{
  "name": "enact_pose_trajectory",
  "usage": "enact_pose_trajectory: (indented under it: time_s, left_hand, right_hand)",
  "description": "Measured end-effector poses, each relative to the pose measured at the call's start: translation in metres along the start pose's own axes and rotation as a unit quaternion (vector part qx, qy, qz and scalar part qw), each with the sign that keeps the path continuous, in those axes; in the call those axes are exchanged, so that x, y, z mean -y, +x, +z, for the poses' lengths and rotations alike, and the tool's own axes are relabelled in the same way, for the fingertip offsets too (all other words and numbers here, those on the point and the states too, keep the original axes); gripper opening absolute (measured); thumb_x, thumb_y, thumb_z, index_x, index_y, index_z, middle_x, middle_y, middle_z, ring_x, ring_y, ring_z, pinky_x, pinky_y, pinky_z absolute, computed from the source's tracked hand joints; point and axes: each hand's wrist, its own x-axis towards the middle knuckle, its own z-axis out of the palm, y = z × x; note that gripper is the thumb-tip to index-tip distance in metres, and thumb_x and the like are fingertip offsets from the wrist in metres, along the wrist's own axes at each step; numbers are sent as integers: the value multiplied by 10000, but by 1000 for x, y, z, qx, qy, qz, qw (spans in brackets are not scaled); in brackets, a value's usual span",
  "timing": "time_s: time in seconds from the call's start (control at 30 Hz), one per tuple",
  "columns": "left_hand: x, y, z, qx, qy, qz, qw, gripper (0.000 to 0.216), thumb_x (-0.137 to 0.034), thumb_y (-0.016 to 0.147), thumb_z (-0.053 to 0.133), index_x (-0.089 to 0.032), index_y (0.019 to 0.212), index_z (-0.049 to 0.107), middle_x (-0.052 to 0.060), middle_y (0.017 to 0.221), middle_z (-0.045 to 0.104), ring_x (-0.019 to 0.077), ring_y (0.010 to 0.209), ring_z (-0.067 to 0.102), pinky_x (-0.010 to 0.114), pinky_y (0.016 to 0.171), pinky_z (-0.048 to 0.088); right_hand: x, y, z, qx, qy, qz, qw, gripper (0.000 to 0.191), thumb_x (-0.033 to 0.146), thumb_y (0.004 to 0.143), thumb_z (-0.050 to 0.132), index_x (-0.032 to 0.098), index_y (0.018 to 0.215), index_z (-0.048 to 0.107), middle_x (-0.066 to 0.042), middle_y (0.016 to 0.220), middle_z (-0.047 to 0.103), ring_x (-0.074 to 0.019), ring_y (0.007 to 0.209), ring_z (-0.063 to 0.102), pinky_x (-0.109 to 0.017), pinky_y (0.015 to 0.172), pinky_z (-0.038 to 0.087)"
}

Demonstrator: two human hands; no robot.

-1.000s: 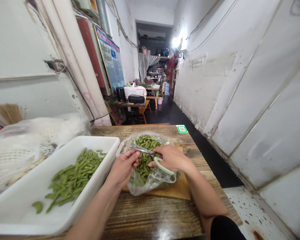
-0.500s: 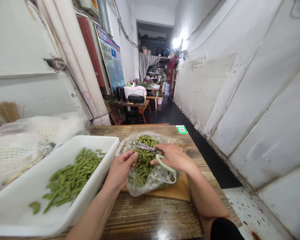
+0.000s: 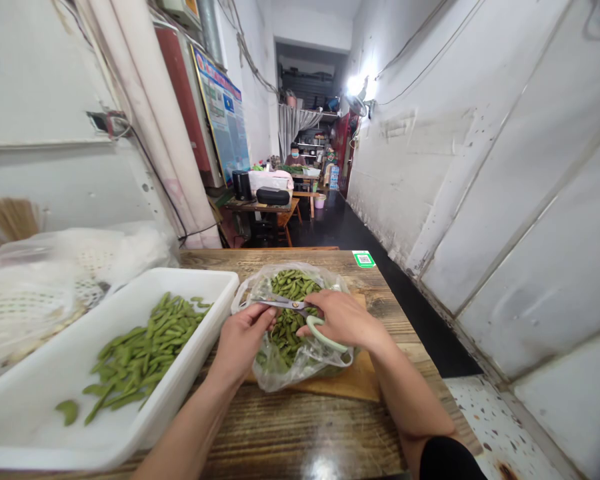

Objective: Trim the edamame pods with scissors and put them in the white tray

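Note:
My right hand [image 3: 344, 319] holds a pair of scissors [image 3: 286, 304] with pale green handles, its blades pointing left over an open clear plastic bag [image 3: 275, 379]. Heaped in the bag are green edamame pods [image 3: 289, 327]. At the bag's left side my left hand [image 3: 243, 337] is closed in a pinch on an edamame pod, mostly hidden by the fingers. The scissor blades lie right at those fingertips. A white plastic tub [image 3: 180, 400] to the left contains a loose pile of edamame pods [image 3: 145, 353].
Beneath the bag, a wooden board [image 3: 340, 381] lies on the wooden table [image 3: 280, 433]. A plastic-wrapped basket [image 3: 75, 273] stands beyond the tub at left. Farther back, a person [image 3: 295, 157] sits at another table. A white wall [image 3: 480, 167] runs along the right.
The scissors have swung slightly down and left, bringing the blades to my left fingertips. Their blades look closer together than before. My left hand has barely moved.

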Motion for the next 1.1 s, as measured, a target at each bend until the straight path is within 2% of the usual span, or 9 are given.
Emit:
enact_pose_trajectory:
  time_s: [0.2, 0.37, 0.6, 0.73, 0.8, 0.9, 0.97, 1.03, 1.1]
  left_hand:
    - [-2, -2, 0, 13, 42, 15, 999, 286, -388, 710, 676, -172, 886, 743, -3, 663, 650, 152, 634, 506, 249, 631, 391]
    - [-4, -4, -1, -2, 77, 25, 997, 252, -375, 710, 670, -181, 851, 749, -5, 670, 663, 157, 638, 505, 248, 624, 378]
    - [-5, -5, 4, 19, 32, -21, 999, 323, -451, 654, 703, -160, 794, 733, -6, 593, 615, 148, 583, 494, 255, 594, 391]
    - [-13, -3, -14, -51, 121, -1, 991, 341, -443, 637, 701, -197, 870, 748, 30, 676, 673, 202, 651, 554, 315, 677, 442]
    - [-21, 0, -32, -120, 255, 62, 958, 301, -421, 696, 642, -221, 894, 748, 69, 783, 690, 250, 754, 579, 372, 774, 439]
    - [-32, 2, -54, -213, 472, 119, 847, 402, -390, 791, 517, -160, 1062, 704, 188, 1047, 635, 365, 978, 539, 495, 864, 372]
    - [-36, 3, -55, -245, 552, 122, 787, 467, -378, 811, 491, -120, 1166, 648, 248, 1221, 545, 437, 1107, 456, 548, 867, 333]
    - [-32, 4, -42, -193, 570, 132, 788, 435, -371, 819, 492, -138, 1145, 662, 229, 1226, 565, 416, 1109, 469, 517, 867, 329]
    - [-23, 5, -19, -56, 547, 142, 823, 340, -368, 830, 490, -188, 995, 726, 158, 1043, 678, 327, 983, 562, 432, 846, 346]
  right_hand:
    - [-3, -1, 1, 43, 36, -17, 998, 505, 612, 787, 587, 154, 992, 646, -81, 838, 679, -212, 760, 602, -263, 614, 357]
    - [-2, -1, -1, 25, 27, -8, 999, 534, 632, 760, 604, 161, 1007, 656, -82, 853, 680, -211, 788, 603, -262, 634, 350]
    - [-3, -2, -2, 23, 4, 22, 999, 433, 619, 753, 625, 204, 853, 692, -58, 791, 703, -203, 755, 624, -254, 577, 302]
    - [-10, -2, -3, 8, 5, 48, 999, 423, 603, 760, 628, 212, 910, 692, -51, 790, 703, -200, 731, 625, -255, 576, 317]
    - [-14, -2, -5, -8, -5, 80, 997, 437, 600, 788, 595, 203, 946, 686, -61, 800, 701, -203, 724, 625, -261, 585, 332]
    - [-20, -2, -6, -31, -33, 112, 993, 438, 598, 814, 555, 197, 940, 678, -76, 831, 703, -218, 752, 631, -270, 594, 339]
    - [-21, -1, -7, -35, -46, 116, 992, 436, 601, 815, 548, 202, 938, 672, -76, 836, 705, -224, 761, 634, -275, 593, 335]
    - [-20, 0, -7, -34, -53, 116, 991, 438, 604, 814, 545, 206, 949, 667, -75, 827, 705, -229, 761, 636, -279, 592, 332]
    - [-18, 0, -8, -32, -53, 114, 992, 432, 598, 811, 552, 210, 963, 664, -72, 825, 705, -231, 765, 637, -280, 592, 329]
